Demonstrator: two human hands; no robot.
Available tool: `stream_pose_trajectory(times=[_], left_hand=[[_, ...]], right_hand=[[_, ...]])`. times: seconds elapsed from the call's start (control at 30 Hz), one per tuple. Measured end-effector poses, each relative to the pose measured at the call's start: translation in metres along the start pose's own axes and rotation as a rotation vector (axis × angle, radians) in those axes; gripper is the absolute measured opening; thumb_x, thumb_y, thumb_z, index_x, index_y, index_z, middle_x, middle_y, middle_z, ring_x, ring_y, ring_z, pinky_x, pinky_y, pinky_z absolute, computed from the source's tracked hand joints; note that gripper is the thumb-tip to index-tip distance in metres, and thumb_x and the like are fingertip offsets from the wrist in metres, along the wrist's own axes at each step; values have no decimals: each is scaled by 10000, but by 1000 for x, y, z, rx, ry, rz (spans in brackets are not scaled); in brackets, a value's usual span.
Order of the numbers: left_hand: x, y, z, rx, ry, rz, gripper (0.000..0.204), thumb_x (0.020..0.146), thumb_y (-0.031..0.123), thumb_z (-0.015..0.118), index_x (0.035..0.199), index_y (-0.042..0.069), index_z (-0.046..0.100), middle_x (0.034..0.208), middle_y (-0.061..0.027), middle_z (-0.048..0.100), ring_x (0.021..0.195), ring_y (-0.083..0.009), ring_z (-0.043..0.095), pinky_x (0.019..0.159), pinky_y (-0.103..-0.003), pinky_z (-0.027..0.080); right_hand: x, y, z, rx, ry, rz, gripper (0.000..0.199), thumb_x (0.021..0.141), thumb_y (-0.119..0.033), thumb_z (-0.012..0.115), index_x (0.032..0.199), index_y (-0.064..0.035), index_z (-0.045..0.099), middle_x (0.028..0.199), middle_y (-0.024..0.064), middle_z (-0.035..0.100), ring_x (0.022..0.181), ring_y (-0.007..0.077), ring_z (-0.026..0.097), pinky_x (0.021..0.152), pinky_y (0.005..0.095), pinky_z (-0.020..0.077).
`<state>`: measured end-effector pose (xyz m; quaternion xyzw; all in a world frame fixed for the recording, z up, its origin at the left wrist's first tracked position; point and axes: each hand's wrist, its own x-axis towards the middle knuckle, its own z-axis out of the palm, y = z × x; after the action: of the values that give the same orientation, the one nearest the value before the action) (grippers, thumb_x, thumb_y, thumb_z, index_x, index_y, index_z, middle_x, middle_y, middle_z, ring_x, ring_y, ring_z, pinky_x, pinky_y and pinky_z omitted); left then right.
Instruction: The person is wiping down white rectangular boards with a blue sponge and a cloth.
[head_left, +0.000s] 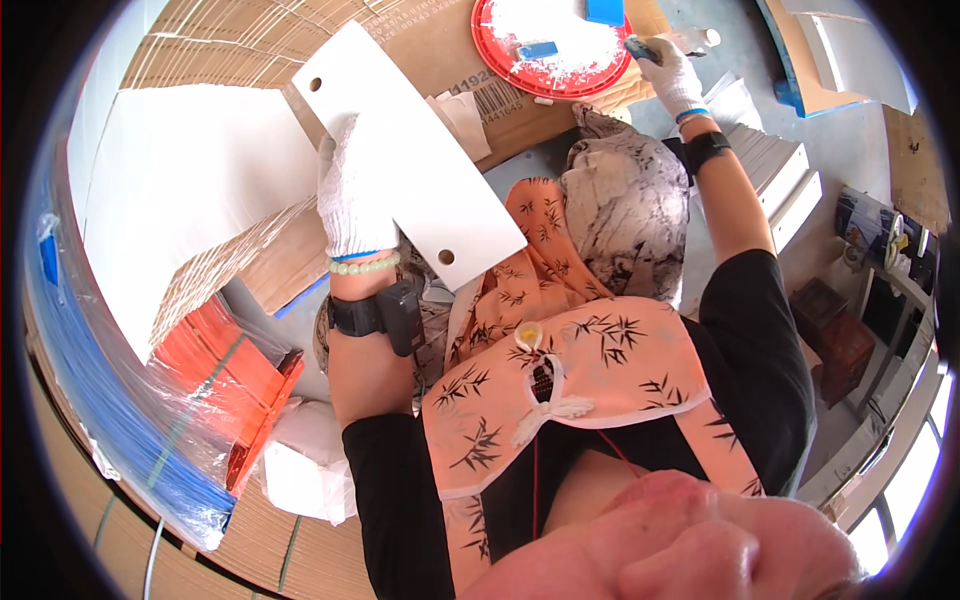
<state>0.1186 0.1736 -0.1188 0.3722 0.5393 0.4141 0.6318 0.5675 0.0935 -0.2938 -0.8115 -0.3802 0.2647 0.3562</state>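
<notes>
My left hand (pixel 358 195), in a white knit glove, grips the long edge of a white rectangular board (pixel 430 165). The board is tilted over my lap and has a round hole near each end. My right hand (pixel 670 78), gloved too, is closed around a small blue-grey piece (pixel 637 47) at the right rim of a red round tray (pixel 483 58). Glove and fingers partly cover that piece, so its kind is unclear. White shavings lie in the tray, with a blue block (pixel 538 50) and a larger blue piece (pixel 605 11) among them.
The tray rests on a brown cardboard box (pixel 415 75). White boards (pixel 210 150) and cardboard sheets are stacked at the left, near wrapped orange panels (pixel 215 365). More white panels (pixel 790 185) stand at the right. A small clear bottle (pixel 697 40) lies beyond my right hand.
</notes>
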Motion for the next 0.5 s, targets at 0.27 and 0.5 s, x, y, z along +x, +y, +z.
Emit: stream_pose_trajectory(times=[0.27,0.5], left_hand=[[3,-9,3,328,-135,-76,384,1068,222,548,1371,-11,516,1195,-117,675,1061,-209,684,911,-341,570],[2,-21,-9,-54,-104,-193,374,1074,199,513,1398,12,499,1257,-138,649,1116,-239,667,935,-372,569]], right_hand=[[28,20,23,-587,-54,-298,519,888,-249,738,1361,-75,616,1251,187,674,1156,338,658,1014,386,515],[27,-23,30,-409,25,-257,274,905,-242,727,1104,-54,707,1043,244,709,983,419,684,863,464,544]])
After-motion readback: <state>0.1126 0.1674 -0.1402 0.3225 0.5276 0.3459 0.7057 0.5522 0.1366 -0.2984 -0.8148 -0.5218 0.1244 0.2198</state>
